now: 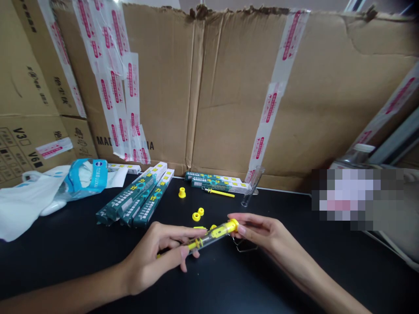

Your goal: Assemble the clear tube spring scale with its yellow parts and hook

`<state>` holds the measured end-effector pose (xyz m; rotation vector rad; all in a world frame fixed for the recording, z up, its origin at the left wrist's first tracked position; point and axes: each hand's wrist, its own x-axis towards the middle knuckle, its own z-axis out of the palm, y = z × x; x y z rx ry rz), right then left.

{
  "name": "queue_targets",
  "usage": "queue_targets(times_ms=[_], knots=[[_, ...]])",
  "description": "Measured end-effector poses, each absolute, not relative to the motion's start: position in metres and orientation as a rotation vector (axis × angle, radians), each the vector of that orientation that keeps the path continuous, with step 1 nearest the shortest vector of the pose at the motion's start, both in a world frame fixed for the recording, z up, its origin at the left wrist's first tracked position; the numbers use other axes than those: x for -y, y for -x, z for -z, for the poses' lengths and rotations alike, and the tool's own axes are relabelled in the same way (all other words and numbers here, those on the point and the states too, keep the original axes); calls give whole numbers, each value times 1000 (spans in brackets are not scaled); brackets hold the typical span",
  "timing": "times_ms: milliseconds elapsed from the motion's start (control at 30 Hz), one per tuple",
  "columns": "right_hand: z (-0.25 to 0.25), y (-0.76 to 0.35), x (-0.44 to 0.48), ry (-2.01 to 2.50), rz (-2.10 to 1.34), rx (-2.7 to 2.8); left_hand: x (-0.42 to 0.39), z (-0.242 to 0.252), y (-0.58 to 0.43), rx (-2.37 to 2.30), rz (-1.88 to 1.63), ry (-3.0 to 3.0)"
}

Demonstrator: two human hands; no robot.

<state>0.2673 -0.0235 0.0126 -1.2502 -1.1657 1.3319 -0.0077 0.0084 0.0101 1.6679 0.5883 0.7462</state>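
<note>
Between my two hands is a clear tubular spring scale (211,236) with yellow parts inside, tilted with its right end higher. My left hand (149,257) is closed round the lower left end of the tube. With thumb and fingers, my right hand (266,233) pinches the yellow cap (233,225) at the upper end. A bent metal wire piece (246,249) shows just below my right fingers. Beyond the tube lie small yellow rings (196,216) and a yellow cap-like piece (182,192). More yellow parts are partly hidden behind the tube.
Several green-and-white boxes (140,196) lie at left, others (218,183) at the back. A yellow rod (221,192) and an upright, leaning clear tube (252,187) are nearby. A blue tissue pack (87,176) sits far left. Cardboard (229,96) walls the black table (222,283); a blurred patch covers the right.
</note>
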Motion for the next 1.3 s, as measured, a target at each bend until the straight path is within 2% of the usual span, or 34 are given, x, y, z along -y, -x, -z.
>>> queue_targets(times_ms=[167,433,700,900,1300], knots=[[-15,-257,28,1201,-1336,1109,-8,-13,9,-493,-744,-1655],[-13,-230,39,952,-1587,844,-11,-12,8,-486,-962,-1701],[-7,-223,34,1036,-1531,809,-9,-16,5,-499,-1147,-1592],[-7,-219,33,1059,-1437,803,-9,-12,4,-427,-1128,-1600],[-5,-240,25,1114,-1392,714,21,-18,5,-281,-1292,-1901]])
